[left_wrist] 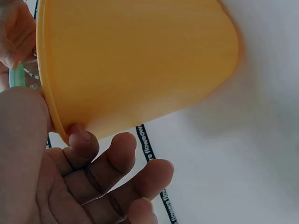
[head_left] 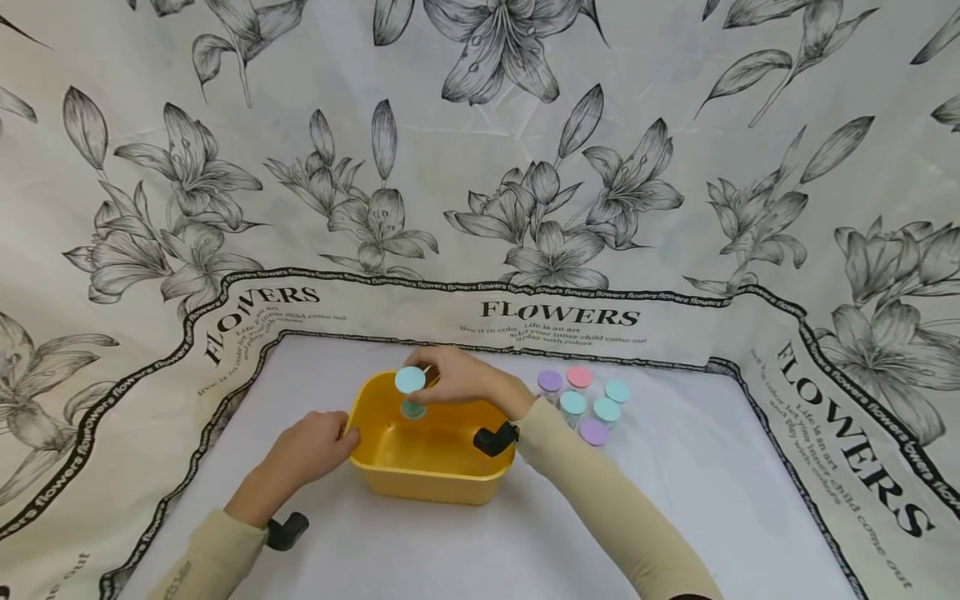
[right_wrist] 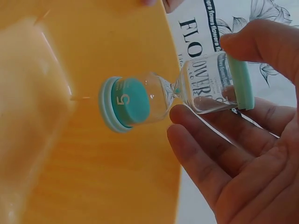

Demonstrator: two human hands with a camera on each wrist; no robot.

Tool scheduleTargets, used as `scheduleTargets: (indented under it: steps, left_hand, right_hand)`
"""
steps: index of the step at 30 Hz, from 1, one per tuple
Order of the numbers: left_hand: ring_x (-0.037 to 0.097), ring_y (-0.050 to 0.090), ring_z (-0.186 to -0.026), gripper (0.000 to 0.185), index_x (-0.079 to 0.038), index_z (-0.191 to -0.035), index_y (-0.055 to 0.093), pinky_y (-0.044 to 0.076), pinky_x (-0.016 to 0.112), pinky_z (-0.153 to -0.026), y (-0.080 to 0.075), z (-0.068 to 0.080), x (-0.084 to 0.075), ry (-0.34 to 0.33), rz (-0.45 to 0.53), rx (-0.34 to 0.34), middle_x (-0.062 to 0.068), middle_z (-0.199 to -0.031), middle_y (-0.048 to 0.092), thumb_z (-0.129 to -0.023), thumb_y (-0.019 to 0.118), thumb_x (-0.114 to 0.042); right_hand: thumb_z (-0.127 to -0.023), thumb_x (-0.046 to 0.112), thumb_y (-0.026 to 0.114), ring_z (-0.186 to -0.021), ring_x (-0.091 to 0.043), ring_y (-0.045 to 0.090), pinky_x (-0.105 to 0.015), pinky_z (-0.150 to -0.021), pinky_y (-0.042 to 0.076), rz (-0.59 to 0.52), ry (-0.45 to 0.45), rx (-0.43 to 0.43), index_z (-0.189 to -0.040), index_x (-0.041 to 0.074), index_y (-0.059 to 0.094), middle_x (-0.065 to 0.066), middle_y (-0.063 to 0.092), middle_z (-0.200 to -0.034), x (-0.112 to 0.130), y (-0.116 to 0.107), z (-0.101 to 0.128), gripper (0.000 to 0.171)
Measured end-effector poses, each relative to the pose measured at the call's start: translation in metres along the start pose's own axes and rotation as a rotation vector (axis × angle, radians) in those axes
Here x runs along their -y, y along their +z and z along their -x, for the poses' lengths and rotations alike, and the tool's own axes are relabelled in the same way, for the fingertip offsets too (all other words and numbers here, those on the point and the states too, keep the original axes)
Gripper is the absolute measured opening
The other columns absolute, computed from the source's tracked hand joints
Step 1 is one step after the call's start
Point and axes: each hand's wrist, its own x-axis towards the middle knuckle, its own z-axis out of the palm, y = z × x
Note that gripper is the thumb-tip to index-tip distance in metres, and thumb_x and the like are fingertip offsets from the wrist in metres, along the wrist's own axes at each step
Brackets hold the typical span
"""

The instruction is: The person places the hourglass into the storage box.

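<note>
right hand (head_left: 463, 379) grip pinches the teal sand timer (right_wrist: 175, 95) by its top cap, long axis hanging down into the yellow tub (head_left: 431, 479); left hand (head_left: 311, 450) rests relaxed on the tub's rim

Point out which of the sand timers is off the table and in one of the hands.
The teal-capped sand timer pinched by the right hand over the yellow tub. The other six timers stand clustered on the cloth right of the tub.
</note>
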Motion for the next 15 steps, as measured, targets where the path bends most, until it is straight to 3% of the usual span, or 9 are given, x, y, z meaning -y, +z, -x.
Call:
scheduleTargets:
  steps: [5,15]
  left_hand:
    - [0.014,0.045,-0.056,0.020,-0.009,-0.083,0.061,0.036,0.028,-0.051,0.000,-0.002,-0.001,-0.014,0.029,0.014,0.000,-0.063,0.053,-0.096,0.053,-0.022]
    - [0.015,0.044,-0.054,0.019,-0.009,-0.082,0.060,0.034,0.028,-0.051,0.001,-0.001,-0.002,-0.035,0.017,0.018,0.001,-0.062,0.051,-0.095,0.054,-0.023]
  right_hand:
    - [-0.088,0.021,0.079,-0.103,-0.017,0.069,-0.024,-0.090,0.056,0.019,0.017,0.030,-0.126,0.008,0.067,-0.005,0.070,-0.118,-0.002,0.008,-0.006,0.042]
    - [-0.088,0.023,0.081,-0.101,-0.007,0.068,-0.021,-0.089,0.055,0.023,0.074,0.098,-0.126,0.012,0.070,0.001,0.073,-0.118,-0.016,0.025,-0.019,0.042]
